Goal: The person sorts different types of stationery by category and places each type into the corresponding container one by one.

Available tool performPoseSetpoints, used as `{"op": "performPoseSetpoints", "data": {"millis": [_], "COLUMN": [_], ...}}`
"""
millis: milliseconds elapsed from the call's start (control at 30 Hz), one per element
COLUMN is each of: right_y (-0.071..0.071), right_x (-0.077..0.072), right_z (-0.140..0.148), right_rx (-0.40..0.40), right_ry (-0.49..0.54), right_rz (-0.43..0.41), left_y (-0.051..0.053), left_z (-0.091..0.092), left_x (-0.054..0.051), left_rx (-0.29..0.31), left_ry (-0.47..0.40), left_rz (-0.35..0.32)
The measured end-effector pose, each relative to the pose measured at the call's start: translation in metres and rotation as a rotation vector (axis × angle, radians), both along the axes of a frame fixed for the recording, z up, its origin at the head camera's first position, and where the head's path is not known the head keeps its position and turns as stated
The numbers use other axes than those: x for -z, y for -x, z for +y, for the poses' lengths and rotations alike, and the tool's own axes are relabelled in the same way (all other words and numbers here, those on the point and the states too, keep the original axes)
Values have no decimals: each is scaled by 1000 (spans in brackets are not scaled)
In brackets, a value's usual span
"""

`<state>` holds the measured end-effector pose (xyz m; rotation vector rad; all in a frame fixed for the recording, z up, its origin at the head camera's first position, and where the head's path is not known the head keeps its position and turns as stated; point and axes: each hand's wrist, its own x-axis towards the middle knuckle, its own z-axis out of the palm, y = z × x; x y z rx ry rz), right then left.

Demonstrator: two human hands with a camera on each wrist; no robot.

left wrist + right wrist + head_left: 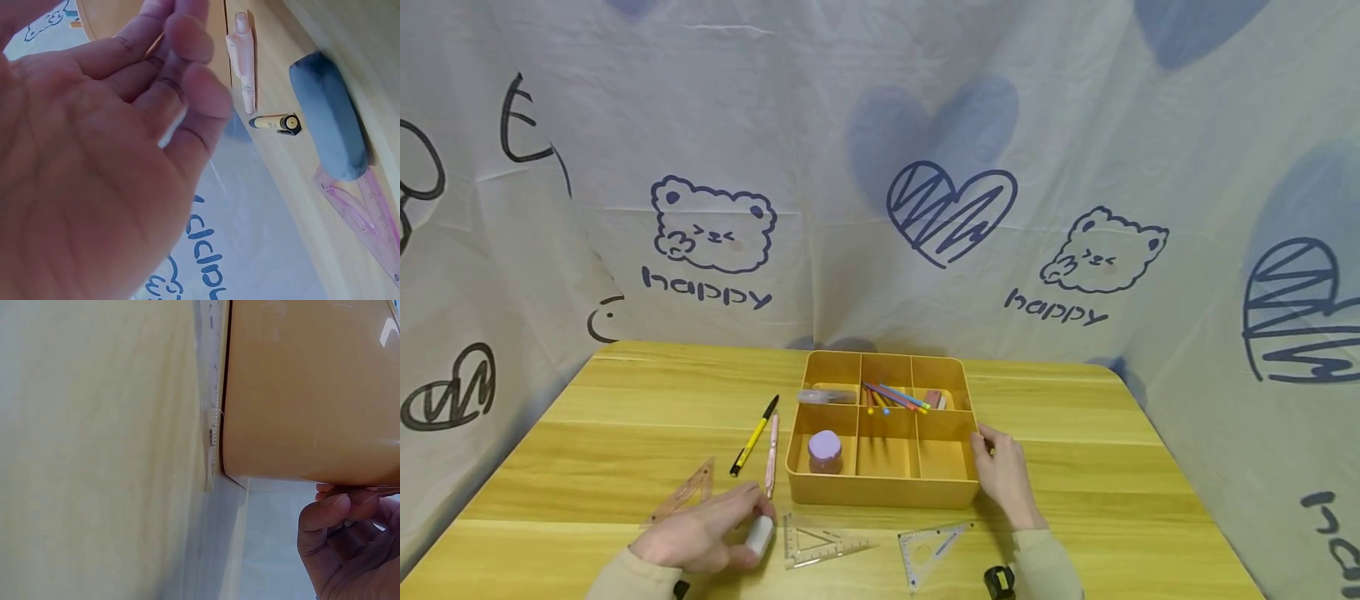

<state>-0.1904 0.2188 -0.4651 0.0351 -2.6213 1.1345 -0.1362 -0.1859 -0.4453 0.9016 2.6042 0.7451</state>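
Note:
My left hand (707, 529) hovers low with relaxed, bent fingers beside a white eraser (760, 535). In the left wrist view the fingers of the hand (119, 144) are apart from the eraser (328, 115), which looks grey-blue there. With bent fingers, my right hand (1003, 475) holds the right wall of a yellow-orange divided box (880, 490); the right wrist view has the hand (350, 540) at the side of the box (312, 394). Inside the box are a purple-lidded jar (825, 448), colored pencils (895, 398), a reddish eraser (933, 398) and a clear slim item (826, 397).
A yellow-black pen (755, 435) and a pink pen (772, 454) lie left of the box. A pink triangle ruler (688, 496) sits farther left. Two clear triangle rulers (823, 542) (928, 552) lie in front of the box. A printed curtain (842, 275) hangs behind the table (1097, 467).

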Motion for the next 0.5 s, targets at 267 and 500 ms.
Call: {"op": "performPoseSetpoints", "data": {"millis": [267, 500], "right_y": [-1, 0], "right_x": [0, 0], "right_z": [0, 0], "right_rx": [5, 8], "right_ry": [5, 1], "right_rz": [-8, 14], "left_y": [1, 4], "left_z": [3, 6], "left_x": [-2, -3], "left_rx": [7, 27], "left_ry": [-78, -194], "left_rz": [28, 119]}}
